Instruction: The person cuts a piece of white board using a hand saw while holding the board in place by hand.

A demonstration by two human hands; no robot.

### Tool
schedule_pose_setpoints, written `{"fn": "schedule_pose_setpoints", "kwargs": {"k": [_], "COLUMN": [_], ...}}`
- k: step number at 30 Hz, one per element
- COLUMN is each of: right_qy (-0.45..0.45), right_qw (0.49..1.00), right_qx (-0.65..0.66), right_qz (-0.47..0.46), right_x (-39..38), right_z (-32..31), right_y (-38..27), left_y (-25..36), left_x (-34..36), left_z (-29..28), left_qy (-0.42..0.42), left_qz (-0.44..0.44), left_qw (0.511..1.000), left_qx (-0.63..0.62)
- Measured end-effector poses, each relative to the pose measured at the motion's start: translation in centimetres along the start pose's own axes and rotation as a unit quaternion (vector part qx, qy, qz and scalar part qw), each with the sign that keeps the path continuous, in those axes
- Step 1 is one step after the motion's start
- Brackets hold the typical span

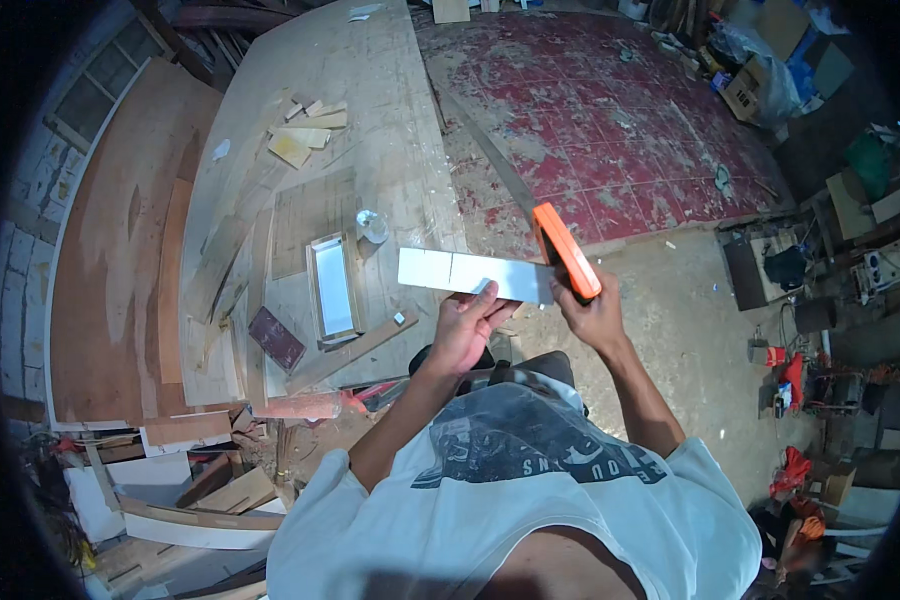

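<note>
Over the head-camera feed I noted the left hand (462,335) gripping a white board (480,275), thumb on its upper face and fingers beneath. The board was held in the air at the right edge of the table (385,120), its left end overlapping that edge in my view; a dark line crossed it toward that end. I found the right hand (594,315) closed around the orange handle of a saw (567,250), just beside the board's right end; contact between them I could not confirm. The blade pointed away, beyond the table's right edge. Near that edge I recorded a clear container (372,226) and a wooden frame (316,290), with a wooden strip (355,350) by the near right corner. Offcuts (310,135) lay toward the far edge.
</note>
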State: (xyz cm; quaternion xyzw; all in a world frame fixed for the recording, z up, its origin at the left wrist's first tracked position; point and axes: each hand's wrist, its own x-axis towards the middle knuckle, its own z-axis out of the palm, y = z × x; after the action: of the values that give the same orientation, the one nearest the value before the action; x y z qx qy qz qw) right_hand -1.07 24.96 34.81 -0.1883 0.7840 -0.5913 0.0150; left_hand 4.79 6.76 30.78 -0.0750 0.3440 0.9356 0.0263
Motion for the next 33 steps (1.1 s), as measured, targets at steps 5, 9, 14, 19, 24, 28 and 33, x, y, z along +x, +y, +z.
{"fn": "schedule_pose_setpoints", "kwargs": {"k": [5,9,14,19,24,28,33], "right_qy": [0.012,0.027,0.027,0.021,0.026,0.017,0.012], "right_qw": [0.999,0.999,1.000,0.996,0.996,0.995,0.996], "right_qx": [0.024,0.023,0.008,0.035,0.035,0.030,0.037], "right_qz": [-0.032,-0.007,0.013,0.079,0.077,0.094,0.083], "right_x": [1.1,1.4,1.7,1.9,2.0,1.9,1.6], "right_z": [0.8,0.9,0.6,0.4,0.9,0.9,1.0], "right_y": [-0.1,-0.1,-0.4,-0.8,-0.9,-0.4,-0.5], "left_y": [-0.6,-0.3,0.1,0.2,-0.5,-0.8,-1.1], "left_x": [0.2,0.6,0.8,0.5,0.4,0.2,-0.2], "left_z": [1.4,1.5,1.8,2.1,1.4,1.2,1.1], "left_qy": [0.037,0.034,0.026,0.032,0.035,0.049,0.054], "left_qz": [0.027,0.021,0.014,0.006,0.014,0.009,0.016], "left_qw": [0.999,0.998,0.999,0.999,0.997,0.995,0.995], "left_qx": [-0.019,-0.040,-0.038,-0.040,-0.074,-0.085,-0.084]}}
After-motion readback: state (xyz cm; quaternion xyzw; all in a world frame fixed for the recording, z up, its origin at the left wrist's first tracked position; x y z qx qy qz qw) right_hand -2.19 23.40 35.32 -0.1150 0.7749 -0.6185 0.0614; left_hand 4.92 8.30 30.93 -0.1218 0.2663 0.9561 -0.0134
